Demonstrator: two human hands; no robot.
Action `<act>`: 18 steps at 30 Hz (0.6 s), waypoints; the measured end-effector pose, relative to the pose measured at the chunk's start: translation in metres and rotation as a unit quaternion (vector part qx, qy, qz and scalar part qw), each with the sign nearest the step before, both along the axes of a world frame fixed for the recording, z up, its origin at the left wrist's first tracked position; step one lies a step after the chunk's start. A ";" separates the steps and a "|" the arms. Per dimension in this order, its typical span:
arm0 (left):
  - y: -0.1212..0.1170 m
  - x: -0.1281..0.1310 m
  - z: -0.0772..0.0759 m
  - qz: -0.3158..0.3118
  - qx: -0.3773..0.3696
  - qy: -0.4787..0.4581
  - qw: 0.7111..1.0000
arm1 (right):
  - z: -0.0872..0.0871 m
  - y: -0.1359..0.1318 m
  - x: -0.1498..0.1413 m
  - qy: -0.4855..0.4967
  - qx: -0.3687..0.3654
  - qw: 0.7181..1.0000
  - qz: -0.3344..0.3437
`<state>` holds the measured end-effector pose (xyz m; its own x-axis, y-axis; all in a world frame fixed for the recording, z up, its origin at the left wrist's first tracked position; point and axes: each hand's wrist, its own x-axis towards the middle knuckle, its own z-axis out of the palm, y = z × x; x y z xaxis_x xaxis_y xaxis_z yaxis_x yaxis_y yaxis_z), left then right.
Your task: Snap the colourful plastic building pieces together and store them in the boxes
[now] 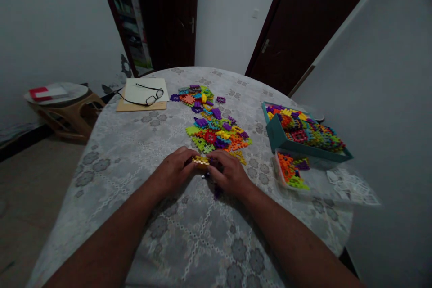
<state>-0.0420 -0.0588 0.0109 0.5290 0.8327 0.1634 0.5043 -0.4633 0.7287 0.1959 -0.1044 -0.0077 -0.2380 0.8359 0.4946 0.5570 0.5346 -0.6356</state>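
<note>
Yellow piece: a small toothed block (200,160) at the dial's centre, just above the table, with 12 o'clock straight ahead of the person.
Left hand: at 9 o'clock of the block, thumb and fingers (173,171) closed on its near end.
Right hand: at 3 o'clock (229,172), pinching the other end; the hands are close together, the block between them.
Purple bit: a dark, blurred shape (218,192) below the right hand, at about 5 o'clock; whether it is held, I cannot tell.
Handling: it looks like plastic, so probably light, stiff and a little slick; the teeth could bend or snap if twisted.
Grip: best by the two ends, fingertips on the flat faces, teeth left free.
Pile: mixed toothed pieces (216,132) at 12 o'clock, just beyond the fingers.
Box: teal, filled with pieces (275,134), between 2 and 3 o'clock.
Tub: clear (281,177), at 3 o'clock, with orange and green pieces.
Glasses: on paper (150,100), near 11 o'clock.
</note>
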 end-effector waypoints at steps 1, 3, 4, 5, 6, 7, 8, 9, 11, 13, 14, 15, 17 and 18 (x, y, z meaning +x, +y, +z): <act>0.000 0.001 -0.001 0.003 0.007 0.003 1.000 | 0.001 0.003 0.005 0.000 0.020 1.000 -0.012; -0.001 0.002 -0.003 0.008 0.020 0.001 1.000 | 0.000 0.011 0.018 -0.001 0.062 0.996 -0.063; -0.002 0.003 -0.004 0.008 0.026 -0.002 1.000 | -0.002 0.016 0.025 -0.004 0.077 0.993 -0.093; -0.002 0.003 -0.005 0.008 0.029 -0.005 1.000 | -0.005 0.022 0.031 -0.011 0.085 0.989 -0.121; -0.003 0.004 -0.006 0.007 0.029 -0.008 1.000 | -0.009 0.027 0.037 -0.022 0.088 0.986 -0.143; -0.004 0.004 -0.006 0.006 0.028 -0.010 1.000 | -0.013 0.032 0.042 -0.033 0.086 0.983 -0.157; -0.005 0.005 -0.006 0.004 0.025 -0.010 1.000 | -0.018 0.037 0.046 -0.045 0.081 0.982 -0.164; -0.005 0.005 -0.005 0.001 0.022 -0.010 1.000 | -0.023 0.040 0.048 -0.055 0.076 0.982 -0.166; -0.007 0.006 -0.004 -0.005 0.018 -0.010 1.000 | -0.030 0.044 0.051 -0.068 0.064 0.982 -0.165; -0.007 0.007 -0.003 -0.005 0.019 -0.016 1.000 | -0.033 0.045 0.051 -0.073 0.054 0.982 -0.165; -0.008 0.007 -0.002 -0.003 0.021 -0.021 1.000 | -0.032 0.044 0.052 -0.071 0.051 0.982 -0.167; -0.008 0.007 -0.002 -0.001 0.024 -0.026 0.999 | -0.031 0.043 0.052 -0.065 0.051 0.982 -0.171; -0.008 0.007 -0.001 -0.002 0.028 -0.030 0.999 | -0.024 0.042 0.053 -0.046 0.053 0.981 -0.180; -0.008 0.006 0.000 -0.006 0.028 -0.027 0.999 | -0.020 0.040 0.054 -0.033 0.056 0.980 -0.189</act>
<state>-0.0355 -0.0666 0.0104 0.5281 0.8151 0.2381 0.4598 -0.5103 0.7268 0.2498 -0.0641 -0.0280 0.0435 0.8118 0.5823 0.7672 0.3461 -0.5399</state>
